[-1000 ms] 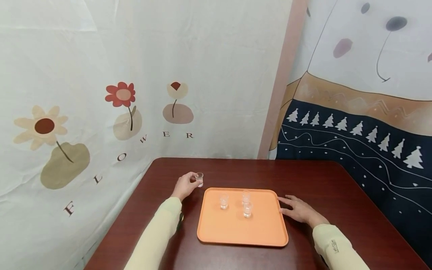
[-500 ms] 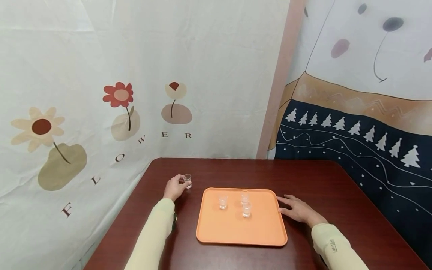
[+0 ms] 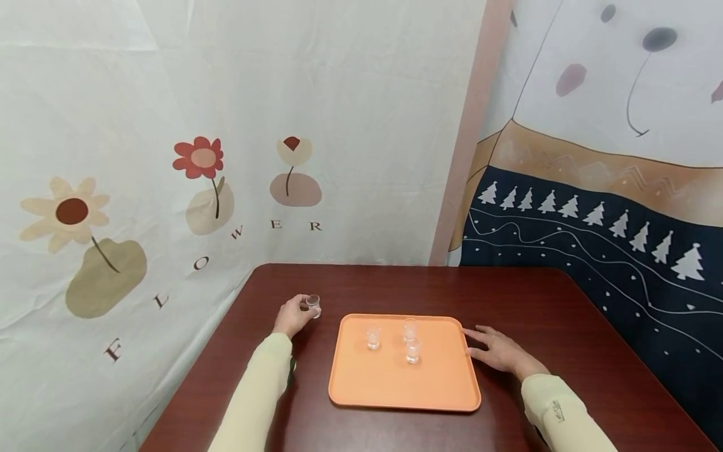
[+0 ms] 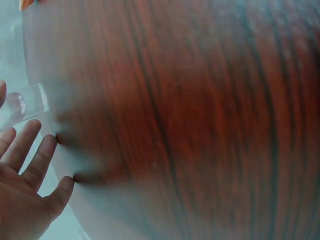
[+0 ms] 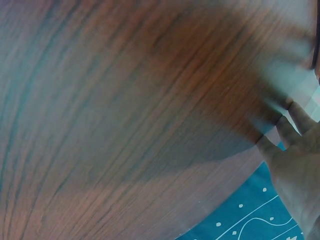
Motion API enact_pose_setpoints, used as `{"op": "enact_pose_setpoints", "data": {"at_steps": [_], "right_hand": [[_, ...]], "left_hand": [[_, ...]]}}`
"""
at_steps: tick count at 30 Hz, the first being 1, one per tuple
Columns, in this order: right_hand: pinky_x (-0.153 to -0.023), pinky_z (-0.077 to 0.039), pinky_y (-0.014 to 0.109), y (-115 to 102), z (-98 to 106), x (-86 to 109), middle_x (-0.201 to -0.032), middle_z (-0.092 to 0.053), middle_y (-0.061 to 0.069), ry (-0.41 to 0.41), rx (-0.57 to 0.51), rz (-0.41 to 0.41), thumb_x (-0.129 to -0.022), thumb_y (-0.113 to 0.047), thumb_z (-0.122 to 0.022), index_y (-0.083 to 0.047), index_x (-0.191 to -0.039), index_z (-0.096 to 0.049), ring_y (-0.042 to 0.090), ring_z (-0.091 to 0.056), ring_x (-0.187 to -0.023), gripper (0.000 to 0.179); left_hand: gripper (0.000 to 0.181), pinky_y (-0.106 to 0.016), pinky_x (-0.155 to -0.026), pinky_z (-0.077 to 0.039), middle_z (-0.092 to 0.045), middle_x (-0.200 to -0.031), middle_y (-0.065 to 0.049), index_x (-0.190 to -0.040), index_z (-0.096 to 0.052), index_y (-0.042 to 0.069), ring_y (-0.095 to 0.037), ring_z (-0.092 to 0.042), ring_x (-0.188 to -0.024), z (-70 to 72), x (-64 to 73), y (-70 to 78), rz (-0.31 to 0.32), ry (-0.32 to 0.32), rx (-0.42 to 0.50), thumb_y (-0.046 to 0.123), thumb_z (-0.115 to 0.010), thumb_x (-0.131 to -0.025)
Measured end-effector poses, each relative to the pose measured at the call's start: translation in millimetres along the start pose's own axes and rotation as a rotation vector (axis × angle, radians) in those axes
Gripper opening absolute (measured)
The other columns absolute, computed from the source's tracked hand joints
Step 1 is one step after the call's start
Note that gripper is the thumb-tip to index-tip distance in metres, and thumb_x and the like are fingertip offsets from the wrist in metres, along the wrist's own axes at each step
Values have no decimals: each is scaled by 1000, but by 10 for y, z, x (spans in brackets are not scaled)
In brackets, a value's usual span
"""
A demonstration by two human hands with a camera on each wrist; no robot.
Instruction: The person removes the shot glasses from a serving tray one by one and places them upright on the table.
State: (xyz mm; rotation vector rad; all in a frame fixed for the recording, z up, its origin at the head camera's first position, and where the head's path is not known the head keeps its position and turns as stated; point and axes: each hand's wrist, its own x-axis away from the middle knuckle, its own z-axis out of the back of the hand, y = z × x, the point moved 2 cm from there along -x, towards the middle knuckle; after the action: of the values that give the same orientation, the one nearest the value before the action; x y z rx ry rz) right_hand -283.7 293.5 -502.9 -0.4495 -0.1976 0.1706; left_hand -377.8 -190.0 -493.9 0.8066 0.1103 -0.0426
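In the head view, my left hand (image 3: 291,315) pinches a small clear shot glass (image 3: 314,304) between thumb and fingers, upright at the table, left of the orange tray (image 3: 390,390). The left wrist view has this glass (image 4: 34,101) at its left edge, with the other fingertips (image 4: 66,182) reaching down to the wood. Three more shot glasses stand on the tray: one at left (image 3: 373,338), one toward the back (image 3: 409,329) and one just in front of it (image 3: 413,351). My right hand (image 3: 498,351) lies with spread fingers at the tray's right rim.
The dark red-brown table (image 3: 508,295) carries the tray near its middle. Behind and to the left hangs a pale cloth (image 3: 361,125) printed with flowers and letters. A navy cloth with white trees (image 3: 599,251) hangs at the right.
My left hand has carried the shot glass leftward, away from the tray, and lowered it slightly in the last half second. My right hand, the tray and its glasses stay put.
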Motion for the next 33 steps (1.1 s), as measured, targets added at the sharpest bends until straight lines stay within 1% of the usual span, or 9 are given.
{"op": "enact_pose_setpoints", "data": {"at_steps": [3,6,9,12,16,21,27,33], "right_hand": [[-101,-28,73,2,-2,-4,-150,-35,30,-2,-3,3,-94,-49,-62,-16,-148,-48,55,-32,-134,65],[-101,-28,72,2,-2,-7,-149,-35,30,-1,4,16,-95,-48,-62,-15,-148,-48,55,-33,-133,64],[-101,-28,72,5,-1,-6,-149,-35,30,4,4,18,-95,-47,-62,-15,-148,-48,55,-33,-134,63],[-100,-28,73,4,-2,-1,-149,-35,31,3,5,15,-95,-47,-62,-15,-148,-48,56,-33,-133,63],[-100,-28,73,7,-9,2,-149,-36,30,-1,7,5,-94,-48,-62,-16,-148,-48,55,-32,-133,64],[-100,-28,74,6,-9,0,-149,-36,30,3,3,1,-94,-49,-63,-17,-148,-49,55,-33,-133,64],[-100,-28,73,6,1,3,-149,-35,30,5,0,2,-94,-49,-62,-16,-148,-48,55,-33,-134,65],[-101,-27,74,-2,7,8,-150,-35,29,1,-7,-9,-94,-50,-62,-16,-149,-47,55,-32,-134,66]], "left_hand": [[60,-53,-94,-46,-63,-119,-24,-136,-50,-5,-39,-60,-108,35,7,10,25,-26,22,28,-72,-91],[72,-55,-98,-43,-58,-129,-27,-145,-40,-4,-41,-56,-118,70,5,9,54,-38,27,38,-68,-94],[79,-57,-102,-40,-51,-137,-29,-149,-34,-1,-44,-50,-125,95,3,17,80,-40,18,50,-61,-96],[83,-59,-103,-37,-45,-143,-31,-151,-31,0,-45,-46,-129,111,11,46,85,-32,8,57,-55,-96],[85,-58,-106,-35,-42,-146,-30,-152,-29,1,-44,-43,-132,134,13,113,70,-10,32,60,-53,-96],[88,-58,-108,-33,-39,-149,-27,-154,-28,4,-42,-40,-136,162,-11,229,24,7,86,63,-53,-94],[93,-58,-109,-32,-37,-151,-23,-155,-27,9,-40,-37,-138,169,-29,384,8,-7,143,68,-56,-90],[88,-57,-107,-35,-40,-150,-19,-154,-31,12,-38,-38,-138,147,-9,510,-14,-30,196,63,-62,-89]]}}
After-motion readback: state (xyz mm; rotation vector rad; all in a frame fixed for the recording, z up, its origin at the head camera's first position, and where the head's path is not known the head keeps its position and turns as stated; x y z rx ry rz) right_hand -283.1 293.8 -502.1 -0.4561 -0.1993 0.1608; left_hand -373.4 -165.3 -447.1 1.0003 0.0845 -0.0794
